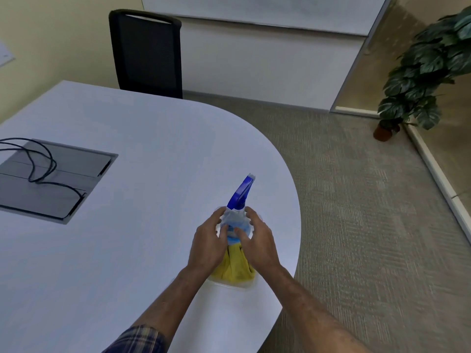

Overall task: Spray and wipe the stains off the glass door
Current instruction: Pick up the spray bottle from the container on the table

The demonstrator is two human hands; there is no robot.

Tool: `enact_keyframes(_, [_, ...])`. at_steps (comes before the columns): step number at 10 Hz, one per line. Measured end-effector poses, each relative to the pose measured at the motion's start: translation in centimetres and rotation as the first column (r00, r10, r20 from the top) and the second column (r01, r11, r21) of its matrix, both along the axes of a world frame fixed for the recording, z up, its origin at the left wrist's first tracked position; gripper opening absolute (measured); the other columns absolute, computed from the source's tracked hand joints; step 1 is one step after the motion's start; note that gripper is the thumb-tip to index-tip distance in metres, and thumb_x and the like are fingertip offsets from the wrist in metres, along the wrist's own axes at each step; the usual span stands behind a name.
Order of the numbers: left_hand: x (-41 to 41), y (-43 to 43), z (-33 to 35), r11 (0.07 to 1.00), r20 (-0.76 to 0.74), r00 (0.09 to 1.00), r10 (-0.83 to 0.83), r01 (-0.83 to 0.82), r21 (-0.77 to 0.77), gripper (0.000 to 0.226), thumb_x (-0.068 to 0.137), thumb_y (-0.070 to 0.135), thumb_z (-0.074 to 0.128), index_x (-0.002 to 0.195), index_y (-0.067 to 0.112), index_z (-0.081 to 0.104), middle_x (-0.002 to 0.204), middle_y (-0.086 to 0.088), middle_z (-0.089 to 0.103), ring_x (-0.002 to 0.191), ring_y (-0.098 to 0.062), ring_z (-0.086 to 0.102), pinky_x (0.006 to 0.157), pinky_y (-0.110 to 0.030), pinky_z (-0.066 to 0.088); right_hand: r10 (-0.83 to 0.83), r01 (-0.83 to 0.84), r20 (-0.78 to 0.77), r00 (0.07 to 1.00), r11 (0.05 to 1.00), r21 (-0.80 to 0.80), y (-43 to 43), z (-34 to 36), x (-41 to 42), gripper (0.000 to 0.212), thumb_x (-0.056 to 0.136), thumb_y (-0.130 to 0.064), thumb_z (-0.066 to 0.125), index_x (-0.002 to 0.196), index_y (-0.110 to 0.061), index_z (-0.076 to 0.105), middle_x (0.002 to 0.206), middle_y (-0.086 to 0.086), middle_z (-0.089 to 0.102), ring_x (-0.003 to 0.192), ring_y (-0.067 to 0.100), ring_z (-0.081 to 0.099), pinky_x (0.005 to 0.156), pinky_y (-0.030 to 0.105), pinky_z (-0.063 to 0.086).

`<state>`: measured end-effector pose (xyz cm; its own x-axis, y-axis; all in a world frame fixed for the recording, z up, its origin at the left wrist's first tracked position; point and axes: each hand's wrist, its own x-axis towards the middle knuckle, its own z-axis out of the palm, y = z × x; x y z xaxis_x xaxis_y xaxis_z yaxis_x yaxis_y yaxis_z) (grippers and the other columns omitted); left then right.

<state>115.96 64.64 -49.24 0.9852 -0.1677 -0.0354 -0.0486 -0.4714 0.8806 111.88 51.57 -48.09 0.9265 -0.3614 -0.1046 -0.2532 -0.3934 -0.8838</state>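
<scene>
A clear spray bottle (235,220) with a blue trigger head (240,193) stands on the white table (127,174) near its rounded right end. A yellow cloth (234,270) lies bunched on the table just in front of the bottle. My left hand (207,244) touches the bottle's left side with its fingers curled around it. My right hand (258,238) rests against the right side, thumb across the label. Both hands also cover part of the cloth. A glass partition (377,47) stands at the far right of the room.
A black mesh chair (147,52) stands behind the table. A grey cable hatch (51,179) with a black cable (40,161) sits in the table's left part. A potted plant (423,72) stands on the carpet (356,225) at the right, by the glass.
</scene>
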Motion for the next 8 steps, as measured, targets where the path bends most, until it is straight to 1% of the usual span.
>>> enact_keyframes(1, [0.5,0.1,-0.7,1.000,-0.007,1.000,0.002,-0.002,-0.002,0.041,0.104,0.025,0.062,0.145,0.024,0.058,0.119,0.016,0.065,0.099,-0.007,0.066,0.078,-0.001,0.048,-0.021,0.021,0.001,1.000,0.998,0.053,0.1,-0.3,0.4,0.031,0.100,-0.017,0.067,0.127,-0.028,0.057,0.119,-0.012,0.064,0.106,0.005,0.065,0.103,0.027,0.053])
enact_keyframes(2, [0.7,-0.1,-0.9,1.000,-0.019,1.000,0.003,-0.003,-0.010,0.040,0.104,0.022,0.063,0.143,0.026,0.058,0.115,0.019,0.066,0.096,-0.006,0.068,0.077,-0.003,0.050,0.045,-0.045,-0.049,0.998,0.999,0.010,-0.2,-0.1,1.3,0.040,0.098,-0.019,0.068,0.137,-0.016,0.058,0.130,0.008,0.068,0.119,0.026,0.065,0.107,0.048,0.052])
enact_keyframes(3, [0.7,0.0,-1.0,0.999,0.008,1.000,0.017,-0.016,-0.035,0.040,0.103,0.018,0.065,0.133,0.041,0.054,0.104,0.037,0.061,0.087,0.013,0.068,0.071,0.003,0.048,0.073,-0.075,-0.056,0.996,0.997,-0.019,-0.5,-0.2,1.8,0.042,0.095,-0.020,0.071,0.135,-0.020,0.059,0.124,0.008,0.070,0.115,0.027,0.066,0.102,0.048,0.054])
enact_keyframes(4, [0.9,-0.1,-1.2,1.000,-0.011,1.000,0.021,-0.021,-0.008,0.041,0.103,0.019,0.065,0.140,0.033,0.056,0.113,0.028,0.064,0.088,0.014,0.065,0.075,0.006,0.045,0.089,-0.089,-0.061,0.994,0.996,-0.006,-0.7,-0.7,2.1,0.037,0.093,-0.024,0.073,0.128,-0.022,0.061,0.118,0.006,0.072,0.110,0.026,0.068,0.100,0.049,0.055])
enact_keyframes(5, [1.2,0.1,-1.9,1.000,-0.018,1.000,0.002,-0.003,-0.009,0.041,0.102,0.020,0.066,0.143,0.020,0.059,0.120,0.016,0.064,0.092,0.005,0.064,0.076,0.007,0.045,0.084,-0.081,-0.037,0.996,0.993,0.081,-0.4,-0.9,2.3,0.051,0.082,-0.060,0.069,0.118,-0.024,0.063,0.115,-0.003,0.069,0.108,0.021,0.067,0.102,0.045,0.055])
enact_keyframes(6, [1.3,0.3,-1.7,1.000,-0.033,0.999,-0.012,0.012,0.002,0.042,0.103,0.021,0.065,0.144,0.019,0.058,0.124,0.012,0.065,0.102,-0.007,0.064,0.075,0.007,0.045,0.030,-0.022,-0.046,0.998,0.984,0.179,-0.1,-1.8,2.4,0.053,0.067,-0.080,0.053,0.103,-0.041,0.055,0.108,-0.022,0.060,0.114,0.021,0.066,0.098,0.031,0.054])
enact_keyframes(7, [1.2,0.5,-1.6,1.000,-0.031,0.999,-0.024,0.024,-0.003,0.042,0.103,0.021,0.064,0.145,0.022,0.057,0.127,0.014,0.063,0.109,-0.009,0.062,0.078,0.007,0.044,0.057,-0.054,-0.011,0.998,0.982,0.183,0.1,-2.1,2.4,0.080,0.055,-0.101,0.047,0.108,-0.040,0.049,0.108,-0.025,0.054,0.110,0.009,0.063,0.091,0.017,0.045])
enact_keyframes(8, [1.2,0.6,-1.2,1.000,-0.024,0.999,-0.022,0.021,-0.006,0.041,0.105,0.022,0.062,0.146,0.023,0.057,0.136,0.006,0.067,0.112,-0.009,0.062,0.092,-0.010,0.050,0.074,-0.073,0.005,0.997,0.979,0.188,0.1,-2.1,2.3,0.093,0.049,-0.105,0.047,0.111,-0.037,0.049,0.108,-0.019,0.058,0.106,0.006,0.063,0.090,0.018,0.047])
